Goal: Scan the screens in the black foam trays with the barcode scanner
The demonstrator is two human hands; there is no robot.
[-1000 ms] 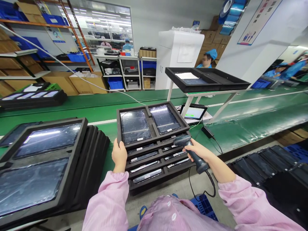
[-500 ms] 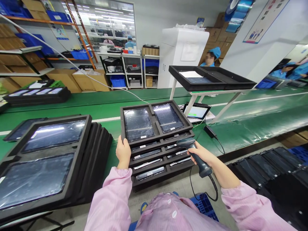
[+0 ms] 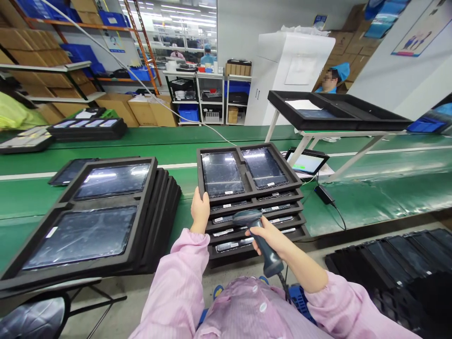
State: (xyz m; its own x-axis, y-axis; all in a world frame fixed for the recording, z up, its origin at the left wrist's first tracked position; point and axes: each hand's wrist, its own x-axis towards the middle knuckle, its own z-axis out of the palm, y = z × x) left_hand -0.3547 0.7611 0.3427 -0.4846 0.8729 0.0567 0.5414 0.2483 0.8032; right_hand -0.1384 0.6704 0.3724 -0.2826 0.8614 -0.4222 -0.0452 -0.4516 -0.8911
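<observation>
My left hand (image 3: 200, 211) grips the left edge of the top black foam tray (image 3: 250, 187), thumb toward me. That tray holds two screen panels, a left panel (image 3: 222, 173) and a right panel (image 3: 265, 167), each with a small white label on its near edge. Below it are several more stacked trays, set back in steps, so the labelled near edges of their panels show. In my right hand (image 3: 270, 234) is a dark barcode scanner (image 3: 249, 217), fingers closed round its handle. Its head is in front of the lower trays' left-hand panels; whether it touches them I cannot tell.
To the left stands another stack of foam trays (image 3: 145, 221) with panels. Black trays rest on a white stand (image 3: 356, 153) at right, over a small display (image 3: 306, 162). More dark panels (image 3: 399, 259) lie low right. A co-worker (image 3: 332, 80) is beyond the green bench (image 3: 374, 197).
The view has swung left, so the surroundings sit farther right. My right hand has moved the scanner leftward across the tray stack. My left hand still grips the top tray's edge.
</observation>
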